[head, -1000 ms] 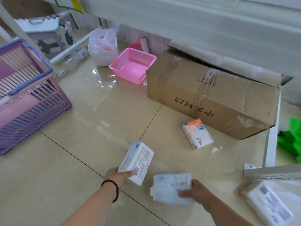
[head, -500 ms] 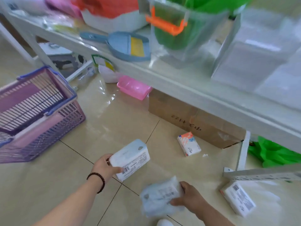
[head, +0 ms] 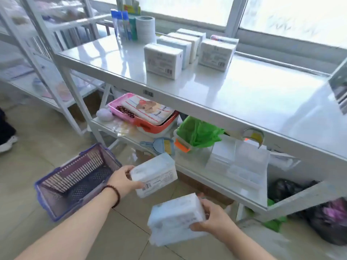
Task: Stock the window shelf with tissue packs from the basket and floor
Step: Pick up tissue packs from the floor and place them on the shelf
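My left hand (head: 124, 180) grips a white tissue pack (head: 155, 174) by its left end, held in the air in front of the lower shelf. My right hand (head: 212, 217) holds a second pale tissue pack (head: 175, 218) lower and nearer to me. The white window shelf (head: 244, 94) stretches across the top, with several tissue packs (head: 163, 61) standing in rows near the window. The purple basket (head: 75, 182) sits on the floor to the left and looks empty.
On the lower shelf sit a pink tray with a printed pouch (head: 144, 109), a blue dustpan (head: 161, 146), a green bag (head: 197, 132) and clear boxes (head: 238, 162). Dark bags (head: 326, 218) lie on the floor at right. Another white rack (head: 47, 53) stands at left. A person's shoe (head: 7, 143) shows at far left.
Both hands have lifted their tissue packs off the floor and risen. My view has swung up from the floor and cardboard box to the window shelf top.
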